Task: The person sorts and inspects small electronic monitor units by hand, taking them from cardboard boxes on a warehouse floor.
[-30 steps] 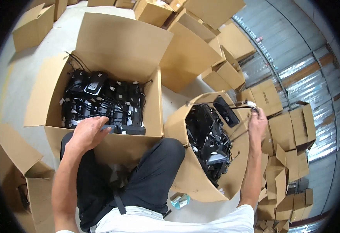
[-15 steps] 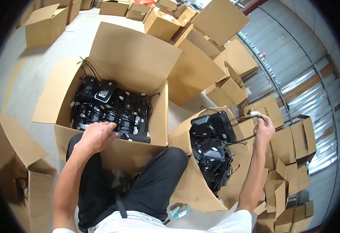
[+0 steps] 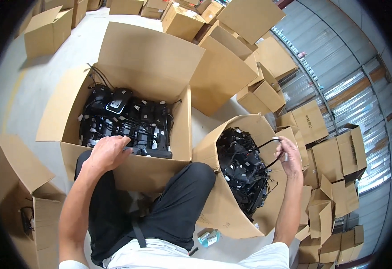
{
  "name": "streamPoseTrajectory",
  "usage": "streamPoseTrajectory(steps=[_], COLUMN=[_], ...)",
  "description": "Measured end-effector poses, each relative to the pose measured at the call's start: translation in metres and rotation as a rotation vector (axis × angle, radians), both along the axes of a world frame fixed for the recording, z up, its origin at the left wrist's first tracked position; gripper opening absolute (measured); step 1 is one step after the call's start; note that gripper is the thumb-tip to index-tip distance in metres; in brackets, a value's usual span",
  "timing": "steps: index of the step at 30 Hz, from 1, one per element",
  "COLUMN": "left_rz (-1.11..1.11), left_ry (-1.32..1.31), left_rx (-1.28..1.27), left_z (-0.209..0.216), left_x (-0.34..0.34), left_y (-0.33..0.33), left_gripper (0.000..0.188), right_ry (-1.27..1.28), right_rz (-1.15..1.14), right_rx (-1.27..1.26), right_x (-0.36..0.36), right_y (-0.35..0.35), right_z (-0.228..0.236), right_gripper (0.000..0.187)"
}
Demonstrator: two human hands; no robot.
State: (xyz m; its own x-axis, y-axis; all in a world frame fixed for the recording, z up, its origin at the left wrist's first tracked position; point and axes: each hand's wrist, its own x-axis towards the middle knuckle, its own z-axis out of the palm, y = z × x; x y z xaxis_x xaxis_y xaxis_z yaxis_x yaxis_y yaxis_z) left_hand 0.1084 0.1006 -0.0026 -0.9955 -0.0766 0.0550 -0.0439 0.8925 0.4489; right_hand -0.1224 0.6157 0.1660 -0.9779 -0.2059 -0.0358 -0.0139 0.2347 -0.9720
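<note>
My left hand [image 3: 108, 154] lies at the near rim of a large open cardboard box [image 3: 126, 172], its fingers curled down; what they close on is hidden. Inside that box are rows of black plastic devices [image 3: 149, 114] with thin cables and small white connectors. To the right, my right hand [image 3: 290, 154] is closed on a looped black cable [image 3: 267, 142] above a second open cardboard box [image 3: 205, 157]. The cable runs down into a jumbled heap of black devices and wires [image 3: 241, 170] in this box.
An open carton [image 3: 46, 219] stands at lower left with a dark corded item inside. Many cartons [image 3: 335, 197] are stacked along the right, beside a corrugated metal wall [image 3: 335, 49]. My knees [image 3: 200, 177] are close to both boxes. A small teal-and-white package [image 3: 209, 237] lies on the floor.
The right hand has come slightly left and down with the cable. A black device formerly high in the right box no longer shows there. My left hand has barely moved.
</note>
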Motion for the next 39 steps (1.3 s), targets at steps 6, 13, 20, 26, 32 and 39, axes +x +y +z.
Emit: streamPoseTrajectory(steps=[6, 13, 20, 26, 32, 39], left_rz=[-0.003, -0.072, -0.395, -0.553, -0.325, -0.249], left_ry=[-0.064, -0.006, 0.121, 0.42, 0.548, 0.486], left_rx=[-0.036, 0.114, 0.766, 1.581, 1.842, 2.118], left_z=[0.013, 0.006, -0.003, 0.038, 0.071, 0.078], left_x=[-0.005, -0.013, -0.041, -0.088, -0.076, -0.082], left_y=[0.009, 0.023, 0.088, 0.123, 0.06, -0.014], left_gripper=[0.03, 0.035, 0.077, 0.103, 0.035, 0.045], right_ry=[0.274, 0.516, 0.61, 0.428, 0.209, 0.265], right_rz=[0.051, 0.184, 0.297, 0.339, 0.472, 0.489], right_rx=[-0.276, -0.333, -0.533, -0.711, -0.864, -0.805], right_x=[0.011, 0.03, 0.063, 0.066, 0.032, 0.02], right_y=[0.002, -0.04, -0.143, -0.239, -0.336, -0.41], right_z=[0.054, 0.109, 0.159, 0.165, 0.145, 0.113], right_gripper=[0.025, 0.025, 0.029, 0.022, 0.017, 0.019])
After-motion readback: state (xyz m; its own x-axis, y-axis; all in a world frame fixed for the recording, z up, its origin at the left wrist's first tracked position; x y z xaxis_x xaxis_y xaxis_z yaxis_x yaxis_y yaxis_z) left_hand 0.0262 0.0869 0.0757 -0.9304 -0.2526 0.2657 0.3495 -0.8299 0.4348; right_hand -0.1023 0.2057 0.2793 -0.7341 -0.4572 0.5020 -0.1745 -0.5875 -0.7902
